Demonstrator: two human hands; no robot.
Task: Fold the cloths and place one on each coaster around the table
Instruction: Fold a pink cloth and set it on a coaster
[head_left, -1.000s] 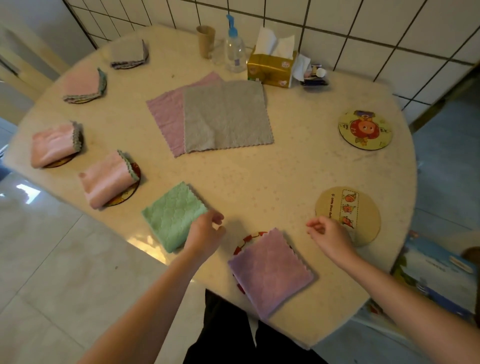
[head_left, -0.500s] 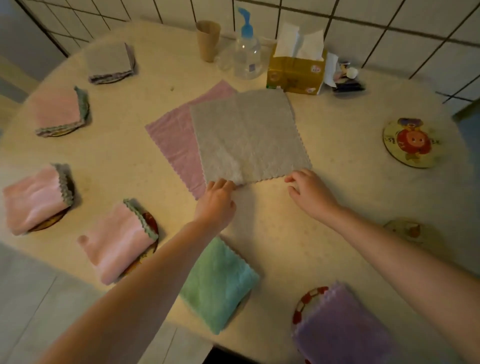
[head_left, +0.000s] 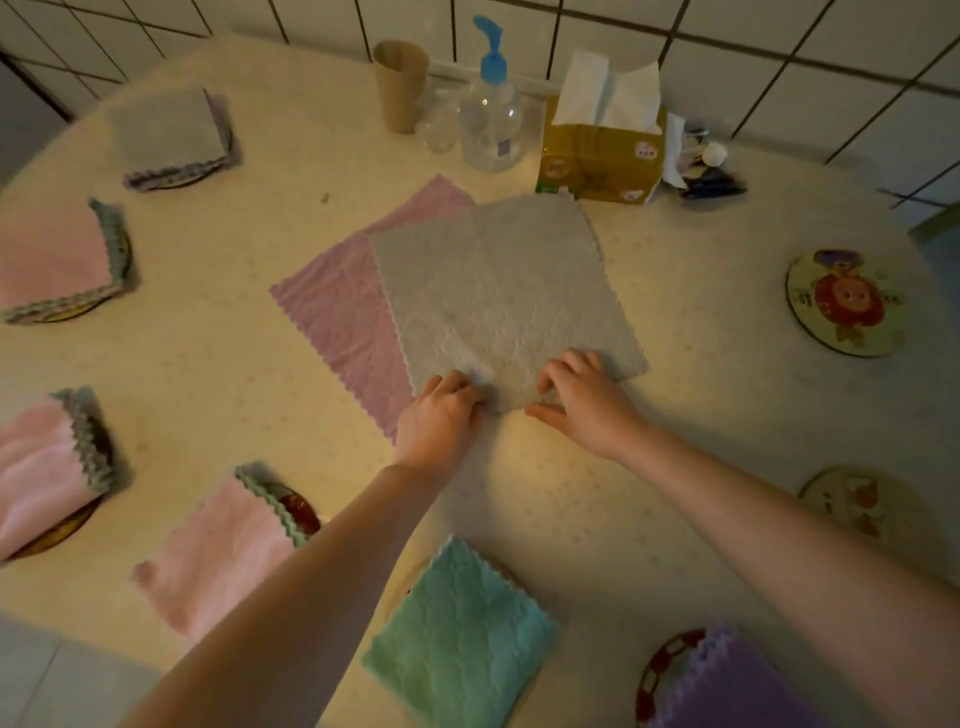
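Note:
A grey cloth (head_left: 498, 291) lies flat in the middle of the table, overlapping a pink-purple cloth (head_left: 343, 317) spread beneath it. My left hand (head_left: 441, 410) grips the grey cloth's near edge with curled fingers. My right hand (head_left: 582, 395) has its fingers on the same edge a little to the right, thumb on the table. Folded cloths sit on coasters: grey (head_left: 166, 135), pink (head_left: 52, 260), pink (head_left: 36, 467), pink (head_left: 218, 556), green (head_left: 457, 639), purple (head_left: 737, 686). Two bare coasters lie at the right: a cartoon coaster (head_left: 847, 304) and a pale coaster (head_left: 862, 501).
Along the tiled wall stand a brown cup (head_left: 401, 85), a pump bottle (head_left: 491, 119), a yellow tissue box (head_left: 602, 150) and small clutter (head_left: 706, 171). The round table's edge (head_left: 104, 649) runs close at the lower left, with floor beyond.
Both hands came up from the near edge of the table to the grey cloth. My right hand has slid left along its near edge, and both now hold it.

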